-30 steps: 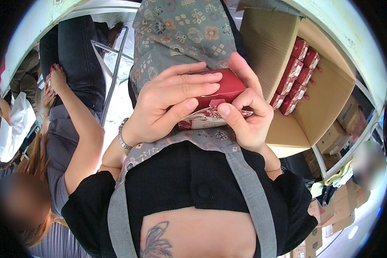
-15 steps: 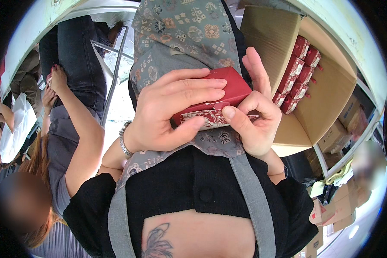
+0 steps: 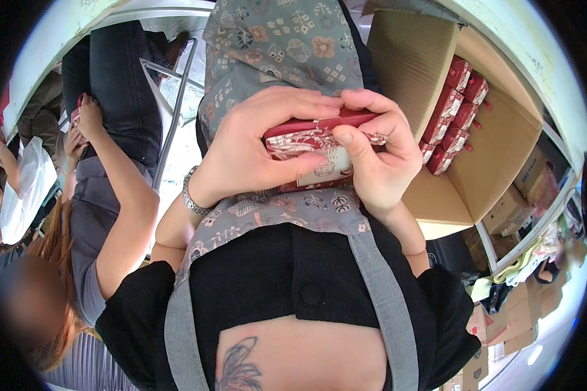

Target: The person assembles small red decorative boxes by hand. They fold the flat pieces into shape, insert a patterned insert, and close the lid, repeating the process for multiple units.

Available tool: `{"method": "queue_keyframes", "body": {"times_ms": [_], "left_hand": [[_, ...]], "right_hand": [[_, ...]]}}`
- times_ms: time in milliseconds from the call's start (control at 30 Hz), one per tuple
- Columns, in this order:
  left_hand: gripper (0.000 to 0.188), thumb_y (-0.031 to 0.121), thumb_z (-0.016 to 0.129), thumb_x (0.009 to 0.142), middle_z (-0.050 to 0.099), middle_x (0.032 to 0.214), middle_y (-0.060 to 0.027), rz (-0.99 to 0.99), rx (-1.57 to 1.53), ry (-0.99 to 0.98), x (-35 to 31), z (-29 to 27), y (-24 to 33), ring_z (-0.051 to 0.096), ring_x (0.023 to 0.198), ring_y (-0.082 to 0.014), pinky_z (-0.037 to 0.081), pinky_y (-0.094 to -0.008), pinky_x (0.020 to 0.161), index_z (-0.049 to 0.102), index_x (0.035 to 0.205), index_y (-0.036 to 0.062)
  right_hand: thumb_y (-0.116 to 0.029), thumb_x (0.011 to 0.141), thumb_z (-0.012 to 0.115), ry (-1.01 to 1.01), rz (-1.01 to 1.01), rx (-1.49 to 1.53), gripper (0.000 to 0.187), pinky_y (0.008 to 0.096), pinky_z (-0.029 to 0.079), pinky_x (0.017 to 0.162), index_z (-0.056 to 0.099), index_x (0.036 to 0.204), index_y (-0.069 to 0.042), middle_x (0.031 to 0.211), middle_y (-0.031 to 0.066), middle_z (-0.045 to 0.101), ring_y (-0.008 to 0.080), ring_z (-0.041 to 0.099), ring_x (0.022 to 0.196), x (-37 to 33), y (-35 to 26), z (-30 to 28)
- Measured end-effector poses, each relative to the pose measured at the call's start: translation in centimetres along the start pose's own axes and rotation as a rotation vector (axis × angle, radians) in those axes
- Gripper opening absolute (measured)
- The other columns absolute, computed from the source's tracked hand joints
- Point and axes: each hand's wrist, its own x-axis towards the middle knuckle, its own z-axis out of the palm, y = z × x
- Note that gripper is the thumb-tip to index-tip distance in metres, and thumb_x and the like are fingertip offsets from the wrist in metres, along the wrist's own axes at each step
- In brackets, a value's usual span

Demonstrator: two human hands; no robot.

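A small red gift box (image 3: 329, 171) with a white pattern and a pale label is held between my two hands above my lap. My left hand (image 3: 254, 140) wraps round its left end, fingers over the top and thumb low on the patterned side. At the upper right edge my right hand (image 3: 385, 153) grips the box, its thumb on the seam by the lid and its fingers bent over the top. Part of the top is hidden under my fingers. A floral apron (image 3: 280, 52) covers my lap beneath the box.
To the right stands an open cardboard carton (image 3: 496, 166) with several similar red boxes (image 3: 445, 114) stacked inside. A co-worker (image 3: 114, 195) sits at the left with a small red thing in hand. A metal frame leg (image 3: 176, 111) stands between us. More cartons (image 3: 515, 319) lie at lower right.
The box has tilted so its patterned, labelled side faces me and less of its red top shows. My right fingers, raised before, are now bent over the top edge.
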Motion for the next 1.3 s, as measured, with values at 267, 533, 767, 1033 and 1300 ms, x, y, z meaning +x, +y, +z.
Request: {"method": "queue_keyframes", "body": {"times_ms": [267, 533, 767, 1033, 1300], "left_hand": [[0.047, 0.004, 0.079, 0.07, 0.067, 0.119, -0.0139, 0.132, 0.066, 0.072, 0.3, -0.1, 0.1, 0.059, 0.119, -0.0323, 0.044, -0.0423, 0.102, 0.066, 0.115, 0.0025], [0.049, 0.005, 0.081, 0.066, 0.068, 0.12, -0.0122, 0.15, 0.16, 0.1, -1.2, 0.7, 0.5, 0.061, 0.115, -0.0341, 0.048, -0.0424, 0.097, 0.068, 0.114, 0.0051], [0.05, 0.006, 0.083, 0.062, 0.069, 0.118, -0.0123, 0.174, 0.331, 0.156, -1.7, 1.2, 0.7, 0.064, 0.108, -0.0353, 0.052, -0.0405, 0.091, 0.068, 0.11, 0.0055], [0.05, 0.009, 0.085, 0.06, 0.071, 0.113, -0.0121, 0.205, 0.456, 0.162, -1.5, 1.5, 2.3, 0.067, 0.102, -0.0335, 0.055, -0.0377, 0.087, 0.069, 0.106, 0.0041], [0.053, 0.007, 0.084, 0.06, 0.071, 0.113, -0.0109, 0.215, 0.458, 0.18, -1.4, 1.8, 2.3, 0.066, 0.102, -0.0327, 0.055, -0.0364, 0.087, 0.069, 0.111, 0.0035]], "right_hand": [[0.0, 0.076, 0.08, 0.018, -0.248, -0.046, 0.023, 0.0465, 0.044, 0.1, 0.057, 0.079, -0.005, 0.094, 0.0072, 0.068, 0.021, 0.063, 0.094, 0.8, 0.8, 0.3], [-0.004, 0.077, 0.079, -0.058, -0.043, -0.077, 0.022, 0.0512, 0.031, 0.11, 0.058, 0.07, -0.004, 0.152, 0.0271, 0.031, 0.0363, 0.036, 0.141, -0.5, -0.6, -0.6], [-0.011, 0.078, 0.078, -0.137, 0.085, -0.207, 0.017, 0.0564, 0.025, 0.112, 0.062, 0.071, -0.007, 0.155, 0.0261, 0.028, 0.0384, 0.03, 0.143, -0.9, -1.8, -1.7], [-0.007, 0.079, 0.073, -0.24, 0.118, -0.15, 0.014, 0.0562, 0.024, 0.112, 0.062, 0.07, -0.008, 0.156, 0.0223, 0.026, 0.0365, 0.027, 0.145, -1.0, -2.2, -2.8], [-0.006, 0.079, 0.074, -0.201, 0.099, -0.117, 0.019, 0.0546, 0.026, 0.112, 0.059, 0.067, -0.007, 0.155, 0.0226, 0.028, 0.0356, 0.029, 0.144, -0.9, -2.0, -2.5]]}}
